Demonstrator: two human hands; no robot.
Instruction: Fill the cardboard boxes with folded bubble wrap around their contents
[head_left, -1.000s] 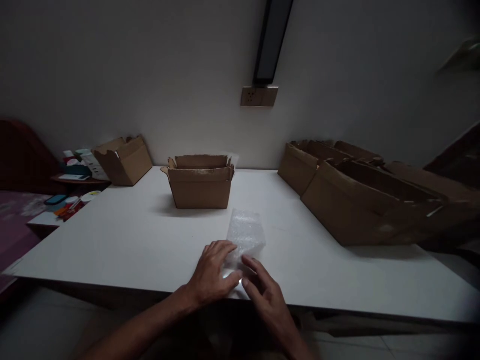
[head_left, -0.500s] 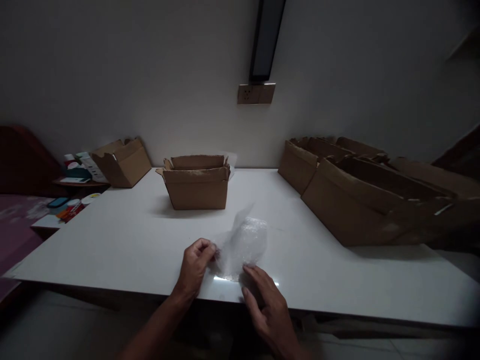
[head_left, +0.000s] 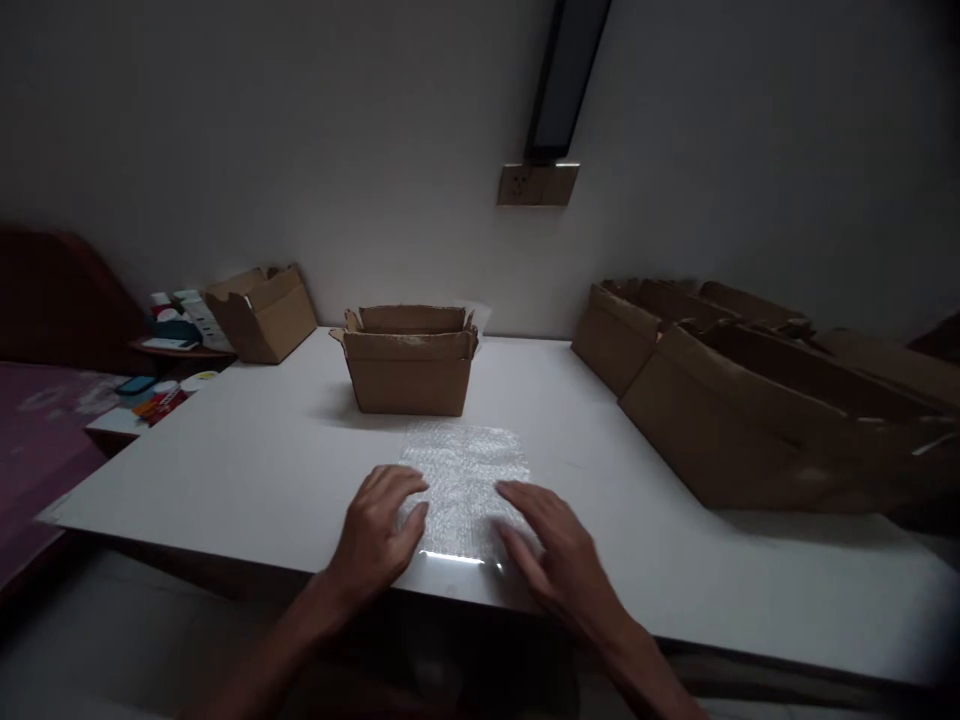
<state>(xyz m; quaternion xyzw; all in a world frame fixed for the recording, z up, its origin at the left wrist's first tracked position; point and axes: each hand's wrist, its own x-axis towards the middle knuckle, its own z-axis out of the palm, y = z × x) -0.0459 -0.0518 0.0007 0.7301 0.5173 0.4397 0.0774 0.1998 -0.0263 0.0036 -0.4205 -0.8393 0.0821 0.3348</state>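
A clear sheet of bubble wrap [head_left: 463, 475] lies spread flat on the white table [head_left: 262, 480], close to its front edge. My left hand [head_left: 382, 525] is at the sheet's left side, thumb and fingers apart, holding nothing. At the right side is my right hand [head_left: 551, 535], its fingers also parted and slightly blurred. Whether either hand touches the sheet I cannot tell. Just behind the bubble wrap stands an open cardboard box [head_left: 409, 375] with ragged top flaps.
Several open cardboard boxes [head_left: 742, 420] stand together along the right side. Another cardboard box [head_left: 274, 320] sits at the back left corner. Left of the table are small items [head_left: 161, 400] on a low surface. A wall socket [head_left: 538, 185] is at the back.
The bubble wrap, earlier raised and folded between my hands, now lies flat on the table. My left hand has let go of it, and my hands have spread apart.
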